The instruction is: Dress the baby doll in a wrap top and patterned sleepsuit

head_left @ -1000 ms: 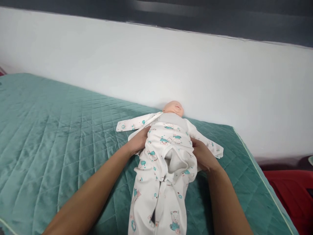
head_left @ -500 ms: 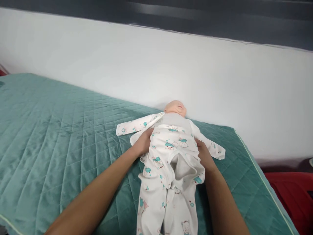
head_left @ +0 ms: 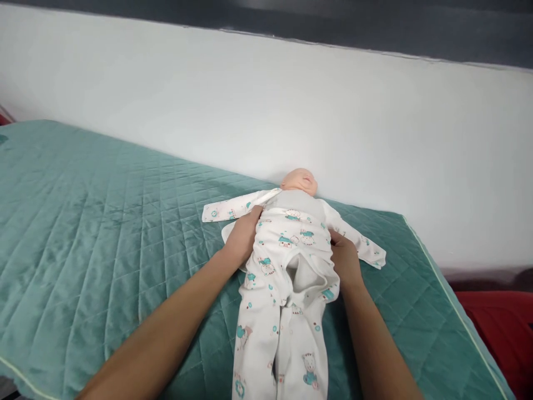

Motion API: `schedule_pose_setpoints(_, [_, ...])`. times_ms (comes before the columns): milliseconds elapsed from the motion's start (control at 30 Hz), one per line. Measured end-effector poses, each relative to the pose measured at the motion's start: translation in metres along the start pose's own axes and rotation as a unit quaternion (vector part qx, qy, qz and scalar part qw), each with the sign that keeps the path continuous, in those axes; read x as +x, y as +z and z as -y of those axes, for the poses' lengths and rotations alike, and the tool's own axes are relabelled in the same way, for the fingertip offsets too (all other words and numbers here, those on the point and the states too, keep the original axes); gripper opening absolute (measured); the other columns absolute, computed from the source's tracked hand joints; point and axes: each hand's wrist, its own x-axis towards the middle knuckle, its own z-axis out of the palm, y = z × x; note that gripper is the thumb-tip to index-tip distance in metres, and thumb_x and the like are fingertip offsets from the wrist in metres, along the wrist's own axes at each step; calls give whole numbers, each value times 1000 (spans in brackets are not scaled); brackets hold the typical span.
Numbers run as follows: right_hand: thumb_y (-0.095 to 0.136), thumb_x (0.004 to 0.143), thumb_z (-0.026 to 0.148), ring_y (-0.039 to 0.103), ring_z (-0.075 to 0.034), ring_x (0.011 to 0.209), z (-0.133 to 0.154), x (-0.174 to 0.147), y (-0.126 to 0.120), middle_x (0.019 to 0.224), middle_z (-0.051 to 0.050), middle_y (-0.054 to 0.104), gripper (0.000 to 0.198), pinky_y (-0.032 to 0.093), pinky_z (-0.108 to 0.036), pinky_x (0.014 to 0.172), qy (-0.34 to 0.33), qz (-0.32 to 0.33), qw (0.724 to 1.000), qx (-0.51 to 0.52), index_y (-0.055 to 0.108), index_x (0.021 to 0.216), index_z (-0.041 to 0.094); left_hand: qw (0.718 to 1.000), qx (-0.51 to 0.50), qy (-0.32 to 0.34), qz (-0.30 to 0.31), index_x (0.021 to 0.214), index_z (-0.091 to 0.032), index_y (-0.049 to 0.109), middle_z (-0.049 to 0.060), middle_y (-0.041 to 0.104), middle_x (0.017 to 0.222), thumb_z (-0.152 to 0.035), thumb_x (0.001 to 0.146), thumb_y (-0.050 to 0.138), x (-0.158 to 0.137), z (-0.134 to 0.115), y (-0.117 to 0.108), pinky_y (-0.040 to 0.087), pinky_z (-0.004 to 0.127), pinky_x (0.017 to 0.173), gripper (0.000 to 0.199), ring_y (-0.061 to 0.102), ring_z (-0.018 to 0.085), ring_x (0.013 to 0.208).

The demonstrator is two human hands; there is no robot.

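A baby doll (head_left: pixel 300 180) lies on its back, its head toward the wall. It wears a white printed shirt (head_left: pixel 358 239) with spread sleeves. White printed baby pants (head_left: pixel 287 244), open at the crotch, reach high up its torso. At the left side of the waist, my left hand (head_left: pixel 244 236) is closed on the edge of the pants, thumb near the top. My right hand (head_left: pixel 345 256) grips the opposite side, just below the right sleeve. The fingertips of both hands are partly hidden by cloth.
A green quilted cover (head_left: pixel 125 222) lies under the doll. Behind it rises a white wall (head_left: pixel 208 100) with a dark band (head_left: pixel 291 22) above. A red chair-like object (head_left: pixel 495 328) stands beyond the right edge.
Both hands have moved slightly up along the doll's sides. The pants have shifted a little toward the head, and their legs lie slightly differently.
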Motion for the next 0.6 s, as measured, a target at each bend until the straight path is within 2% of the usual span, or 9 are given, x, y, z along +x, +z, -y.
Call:
schedule_pose_setpoints(67, [53, 79, 27, 69, -30, 96, -3, 2, 0, 100, -7, 77, 31, 51, -44, 86, 20, -37, 999, -24, 75, 101, 22, 999, 47, -9, -3, 120, -21, 56, 6, 73, 97, -24, 84, 55, 0, 1, -2, 50, 37, 79, 36, 65, 27, 89])
schedule_pose_setpoints(133, [55, 78, 26, 69, -28, 96, -4, 4, -2, 100, -7, 77, 31, 51, -43, 88, 20, -71, 997, -20, 73, 104, 22, 999, 50, 5, -15, 120, -22, 57, 6, 72, 101, -20, 83, 56, 1, 2, -3, 50, 36, 81, 37, 65, 26, 91])
schedule_pose_setpoints(233, [60, 81, 33, 68, -26, 91, 1, 1, -3, 96, -7, 75, 23, 51, -43, 87, -10, -128, 992, -6, 72, 97, 22, 995, -22, 50, -79, 106, -21, 63, 6, 71, 103, -16, 84, 53, 3, 1, -4, 50, 35, 88, 25, 65, 22, 96])
schedule_pose_setpoints(333, [65, 84, 39, 66, -23, 90, 13, -4, -2, 96, -6, 72, 21, 52, -41, 88, -58, -164, 983, 54, 71, 94, 23, 982, -108, 94, -125, 100, -21, 67, 5, 69, 106, -21, 90, 53, 5, -4, -7, 50, 33, 93, 17, 64, 20, 102])
schedule_pose_setpoints(400, [66, 85, 39, 65, -23, 98, 22, -5, 2, 102, -5, 70, 19, 50, -41, 93, -105, -143, 979, 104, 69, 95, 24, 976, -145, 127, -102, 98, -22, 69, 5, 69, 107, -27, 91, 56, 5, -7, -10, 50, 34, 96, 15, 63, 20, 104])
schedule_pose_setpoints(467, [68, 85, 39, 61, -23, 113, 27, -2, 5, 115, -5, 67, 16, 45, -42, 104, -161, -93, 976, 117, 68, 94, 26, 975, -159, 147, -57, 93, -22, 71, 5, 69, 107, -32, 92, 58, 6, -9, -13, 49, 34, 97, 16, 63, 20, 104])
schedule_pose_setpoints(533, [71, 83, 40, 53, -24, 128, 28, 5, 7, 131, -5, 61, 17, 39, -44, 111, -198, -29, 974, 106, 66, 93, 27, 976, -168, 139, -14, 96, -22, 71, 6, 69, 107, -35, 91, 61, 7, -9, -15, 49, 34, 96, 18, 63, 20, 103])
schedule_pose_setpoints(600, [74, 80, 41, 45, -25, 137, 27, 13, 6, 144, -4, 52, 23, 35, -45, 114, -202, 33, 975, 88, 62, 94, 28, 976, -182, 114, 24, 105, -22, 69, 6, 68, 110, -37, 88, 65, 9, -8, -18, 49, 34, 94, 23, 63, 20, 103])
